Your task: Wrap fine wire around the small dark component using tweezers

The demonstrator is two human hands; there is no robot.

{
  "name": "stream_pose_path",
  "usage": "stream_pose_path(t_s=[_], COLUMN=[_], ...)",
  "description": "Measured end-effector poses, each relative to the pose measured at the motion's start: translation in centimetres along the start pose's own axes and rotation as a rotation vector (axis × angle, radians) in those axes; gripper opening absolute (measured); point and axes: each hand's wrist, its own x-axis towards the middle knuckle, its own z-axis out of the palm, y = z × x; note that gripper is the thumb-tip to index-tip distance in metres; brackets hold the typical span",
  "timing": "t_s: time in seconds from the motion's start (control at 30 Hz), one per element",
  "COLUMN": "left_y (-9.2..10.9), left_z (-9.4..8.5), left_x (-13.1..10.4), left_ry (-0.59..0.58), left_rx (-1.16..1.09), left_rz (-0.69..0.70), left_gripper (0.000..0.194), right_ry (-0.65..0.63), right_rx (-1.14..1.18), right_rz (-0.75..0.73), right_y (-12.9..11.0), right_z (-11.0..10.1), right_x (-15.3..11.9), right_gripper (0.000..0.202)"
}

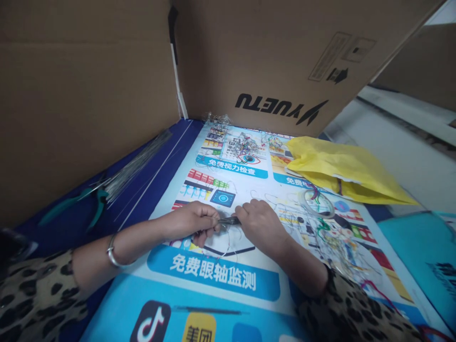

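Over the printed sheet [228,232], my left hand [197,221] is closed in a pinch at the tip of a small dark metal tool [230,221], with thin wire about its fingers. My right hand [258,225] wraps round the other end of that tool. A thin wire loop [228,244] hangs just below the tool, between the hands. What exactly my left fingertips pinch is too small to tell. A thin dark rod [210,310] lies on the sheet nearer to me.
Teal-handled pliers [98,209] and a bundle of straight wires [133,168] lie at the left. Tangled wires [244,145], a tape roll [318,204] and a yellow bag [345,166] lie beyond and right. Cardboard [245,61] walls the back.
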Motion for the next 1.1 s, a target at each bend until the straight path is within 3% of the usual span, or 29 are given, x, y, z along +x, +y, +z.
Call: stream_pose_path(t_s=[0.37,1.1], left_y=[-0.26,-0.36], left_z=[0.12,0.08], left_x=[0.14,0.16], left_ry=[0.026,0.035], left_rx=[0.023,0.009], left_rz=[0.000,0.004], left_gripper=[0.022,0.024], right_ry=[-0.087,-0.109], right_rx=[0.011,0.019], right_rz=[0.011,0.041], right_y=[0.02,-0.06], right_z=[-0.13,-0.15], right_x=[0.11,0.17], right_gripper=[0.011,0.012])
